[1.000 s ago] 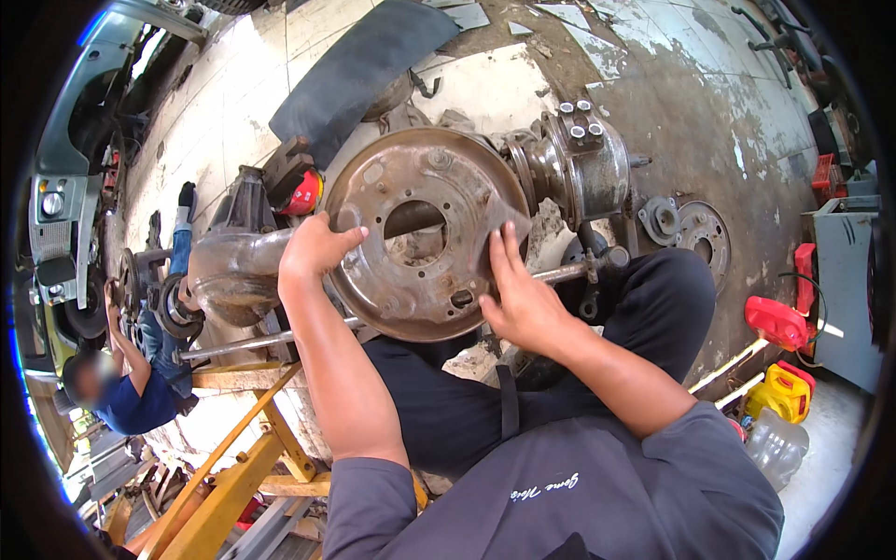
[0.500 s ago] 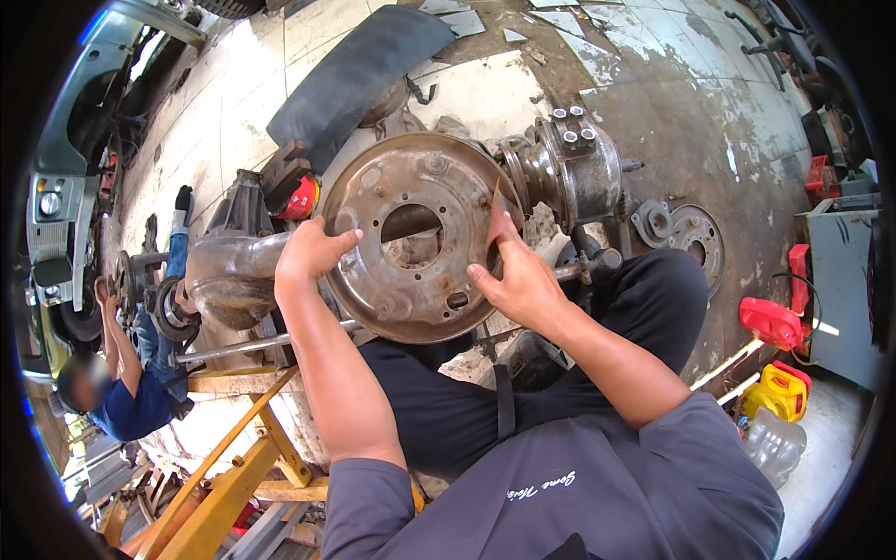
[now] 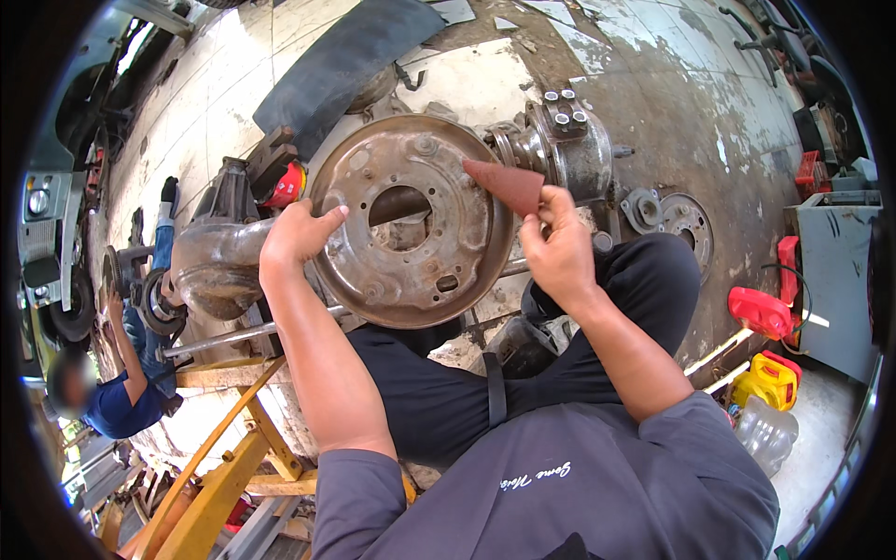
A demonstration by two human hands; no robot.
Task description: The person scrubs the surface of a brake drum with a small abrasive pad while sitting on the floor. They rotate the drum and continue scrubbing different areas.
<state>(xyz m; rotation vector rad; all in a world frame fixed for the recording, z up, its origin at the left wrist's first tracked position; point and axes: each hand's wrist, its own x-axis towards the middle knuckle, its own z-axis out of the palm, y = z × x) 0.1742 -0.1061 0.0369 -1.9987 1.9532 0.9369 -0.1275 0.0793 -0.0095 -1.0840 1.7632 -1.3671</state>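
Observation:
A round, rust-brown brake backing plate (image 3: pixel 359 271) stands tilted in front of me, with a large hole in its middle and small bolt holes around it. My left hand (image 3: pixel 301 235) grips its left rim, the thumb lying on the face and the fingers hidden behind. Between the thumb and fingers of my right hand (image 3: pixel 563 250) is a reddish-brown piece of sandpaper (image 3: pixel 511 189). The paper is curled, and its pointed end reaches over the plate's right edge. Whether that end touches the metal, I cannot tell.
A greasy axle housing (image 3: pixel 219 266) lies left of the plate; a bolted metal hub (image 3: pixel 565 149) stands behind right. A yellow stand (image 3: pixel 219 490) is at lower left. Another person (image 3: pixel 126 401) works at far left. Red (image 3: pixel 761 313) and yellow (image 3: pixel 770 381) containers sit at right.
My right hand has drawn back to the right, off the plate's face, and the sandpaper now shows its broad side. My left hand keeps its hold on the rim.

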